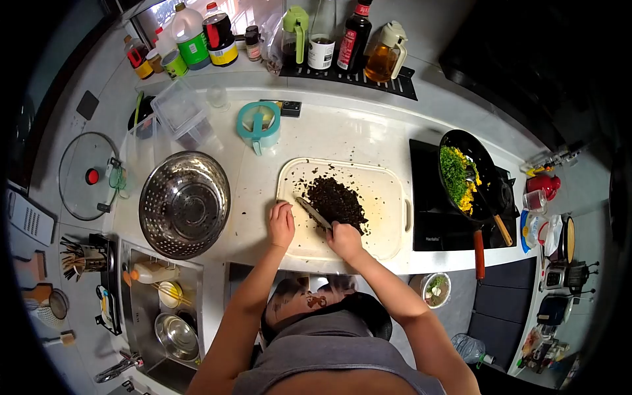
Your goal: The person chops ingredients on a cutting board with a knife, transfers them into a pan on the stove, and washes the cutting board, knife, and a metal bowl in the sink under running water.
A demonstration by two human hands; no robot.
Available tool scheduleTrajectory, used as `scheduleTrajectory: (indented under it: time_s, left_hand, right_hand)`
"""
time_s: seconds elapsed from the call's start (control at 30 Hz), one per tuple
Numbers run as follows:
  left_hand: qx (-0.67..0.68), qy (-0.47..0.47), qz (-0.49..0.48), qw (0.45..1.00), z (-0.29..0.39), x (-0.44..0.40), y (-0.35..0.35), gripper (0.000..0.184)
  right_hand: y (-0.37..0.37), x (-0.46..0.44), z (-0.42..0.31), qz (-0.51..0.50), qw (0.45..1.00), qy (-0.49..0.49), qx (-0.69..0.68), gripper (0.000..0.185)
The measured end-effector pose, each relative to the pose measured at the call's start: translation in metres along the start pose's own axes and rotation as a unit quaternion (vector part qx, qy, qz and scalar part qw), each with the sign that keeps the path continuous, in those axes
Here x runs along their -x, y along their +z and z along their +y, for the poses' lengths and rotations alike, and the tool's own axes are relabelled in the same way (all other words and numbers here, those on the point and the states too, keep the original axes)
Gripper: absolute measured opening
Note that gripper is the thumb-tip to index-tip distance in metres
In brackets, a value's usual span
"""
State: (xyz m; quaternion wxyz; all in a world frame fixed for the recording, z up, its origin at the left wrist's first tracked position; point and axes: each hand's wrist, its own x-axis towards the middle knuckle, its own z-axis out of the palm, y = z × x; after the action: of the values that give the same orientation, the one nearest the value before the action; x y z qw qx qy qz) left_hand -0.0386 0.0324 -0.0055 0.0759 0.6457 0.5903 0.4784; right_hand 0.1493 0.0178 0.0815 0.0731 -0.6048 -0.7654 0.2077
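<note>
The chopped dark pieces [339, 201] lie heaped on the cutting board [387, 227], by the near edge of the tabletop [253, 191]. They sit just beyond the right grip [345, 241], which is closed around the handle of the knife [312, 211], and right of the left grip [281, 225], whose hold I cannot tell. Its fingertips are near the blade's tip, so a sideways slip could nick them; a hasty stroke could scatter bits off the board
</note>
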Motion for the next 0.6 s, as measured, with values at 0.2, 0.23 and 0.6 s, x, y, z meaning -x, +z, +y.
scheduleTrajectory:
  time_s: [0.2, 0.23, 0.6]
  left_hand:
    - [-0.004, -0.033, -0.008, 0.999, -0.002, 0.001, 0.004, 0.013]
    - [-0.007, -0.031, -0.007, 0.999, -0.003, 0.001, 0.005, 0.013]
    - [-0.014, -0.030, 0.008, 0.999, -0.004, -0.001, 0.006, 0.011]
  right_hand:
    - [0.021, -0.002, 0.002, 0.014, 0.999, 0.033, -0.006, 0.026]
    - [0.021, -0.004, 0.007, 0.019, 0.999, 0.027, -0.020, 0.026]
    - [0.004, 0.020, 0.002, 0.008, 0.999, -0.008, -0.038, 0.024]
